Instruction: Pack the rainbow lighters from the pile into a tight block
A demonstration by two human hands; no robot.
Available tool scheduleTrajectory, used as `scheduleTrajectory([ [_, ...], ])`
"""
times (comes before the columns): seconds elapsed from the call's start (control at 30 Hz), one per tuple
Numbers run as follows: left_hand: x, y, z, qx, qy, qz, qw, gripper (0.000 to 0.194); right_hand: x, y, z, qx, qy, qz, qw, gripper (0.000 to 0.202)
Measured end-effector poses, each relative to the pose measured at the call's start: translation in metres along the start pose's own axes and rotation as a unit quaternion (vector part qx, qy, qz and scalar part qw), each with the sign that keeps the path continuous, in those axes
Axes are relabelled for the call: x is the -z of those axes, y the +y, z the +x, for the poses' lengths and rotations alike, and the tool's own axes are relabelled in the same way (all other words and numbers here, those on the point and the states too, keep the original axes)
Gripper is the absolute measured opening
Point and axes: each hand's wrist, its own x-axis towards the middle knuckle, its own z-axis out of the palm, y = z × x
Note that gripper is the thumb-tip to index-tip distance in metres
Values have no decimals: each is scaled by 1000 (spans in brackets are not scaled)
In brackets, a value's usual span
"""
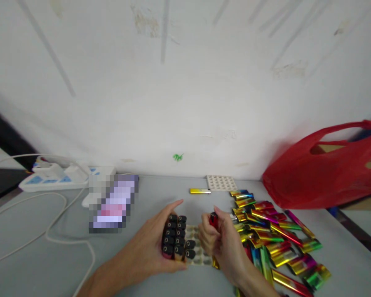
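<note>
In the head view, the person's left hand (153, 244) was spread wide and curved around the left end of a pale pitted tray (198, 260), its palm side against a cluster of upright lighters (174, 237) with black ends uppermost. The right hand (224, 237) was closed around a red lighter (214, 220), fingers curled and thumb along it, its dark end showing at the top, over the right part of the tray. The tray sat on the grey table (160, 284) between both hands, with pits visible beside the cluster. To the right lay a loose heap of shiny multicoloured lighters (278, 235), and beyond it stood a red plastic bag (315, 177). Near the wall (185, 103) were a second pale tray (221, 182) and, just left of it, a yellow lighter (200, 191) lying flat. At left, a pixelated device (116, 204) with a lit screen lay near a white power strip (58, 180) and white cables (62, 214).
</note>
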Motion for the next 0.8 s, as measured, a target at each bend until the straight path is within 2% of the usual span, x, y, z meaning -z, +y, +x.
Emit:
scheduleTrajectory([
  [0.17, 0, 1, -1, 2, 3, -8, 1000, 123, 3, 5, -1, 2, 39, -31, 999, 59],
  [0.37, 1, 0, -1, 10, -2, -8, 1000, 124, 3, 8, 4, 11, 40, -43, 998, 68],
  [0.43, 1, 1, -1, 8, 5, -5, 1000, 123, 1, 9, 4, 26, 55, -59, 996, 64],
  [0.53, 1, 2, 0, -7, 11, 2, 1000, 121, -3, 8, 0, 83, 82, -128, 985, 49],
  [0.63, 0, 0, 0, -10, 10, 5, 1000, 121, -6, 3, -4, 128, 76, -223, 963, 43],
  [0.8, 0, -6, 0, -2, -2, 3, 1000, 124, -3, -7, -6, 144, 48, -305, 940, 33],
])
